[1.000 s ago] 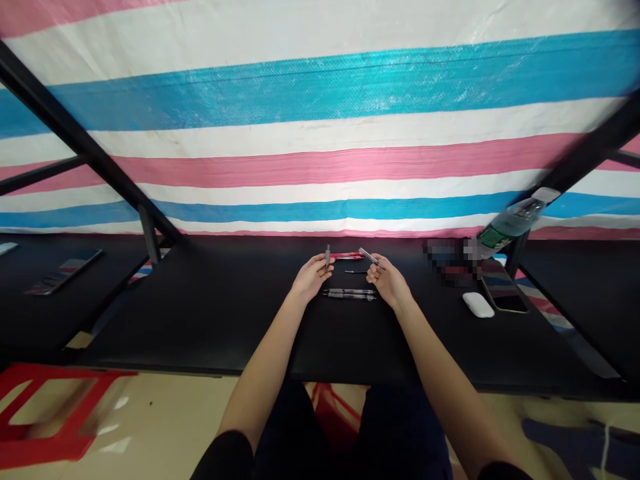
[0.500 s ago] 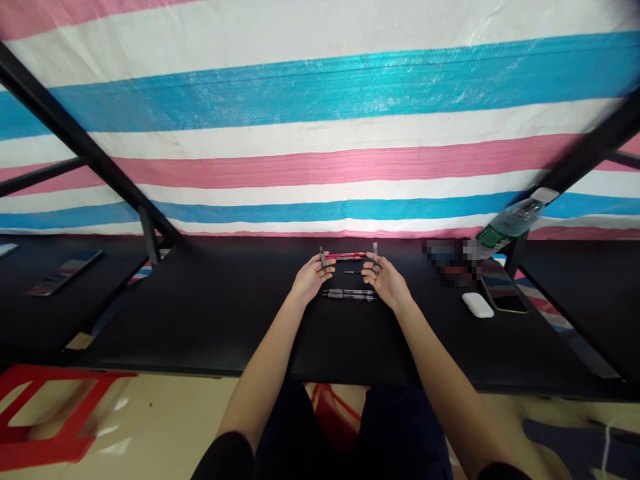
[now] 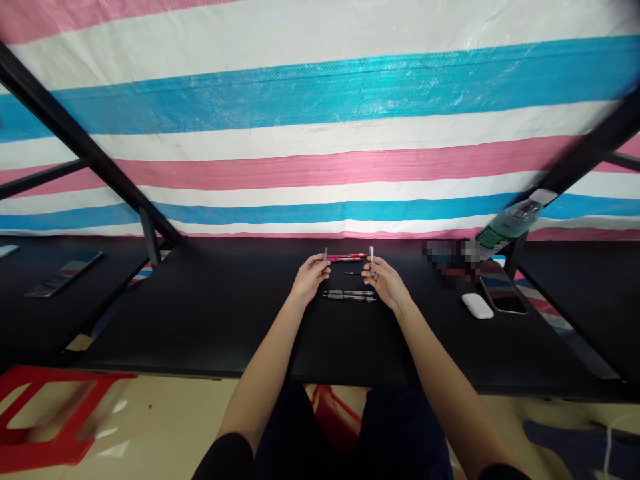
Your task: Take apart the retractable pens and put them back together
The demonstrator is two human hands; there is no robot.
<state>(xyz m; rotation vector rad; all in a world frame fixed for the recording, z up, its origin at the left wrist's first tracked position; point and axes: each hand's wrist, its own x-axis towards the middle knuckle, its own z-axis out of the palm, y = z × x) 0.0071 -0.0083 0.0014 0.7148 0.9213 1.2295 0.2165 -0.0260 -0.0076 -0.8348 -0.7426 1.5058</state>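
My left hand [image 3: 309,279] pinches a short grey pen part [image 3: 325,255], held upright between thumb and fingers. In my right hand [image 3: 389,281] is a clear pen barrel [image 3: 371,256], also upright, its lower end among the fingers. Red pens [image 3: 347,257] lie on the black table between and just beyond the hands. A thin dark piece like a pen refill [image 3: 352,273] lies nearer, its right end close to my right fingers. Two grey-and-clear pens [image 3: 349,295] lie side by side closer to me.
On the right are a white earbud case [image 3: 478,306], a phone [image 3: 503,288], a tilted water bottle [image 3: 507,228] and a blurred-out patch. Another phone [image 3: 65,274] lies far left. Black metal posts flank the table [image 3: 210,327]; a striped sheet [image 3: 320,173] hangs behind.
The grey part in my left hand has turned and shows less of its length. My right hand has shifted the clear barrel slightly left. The pens on the table have stayed put.
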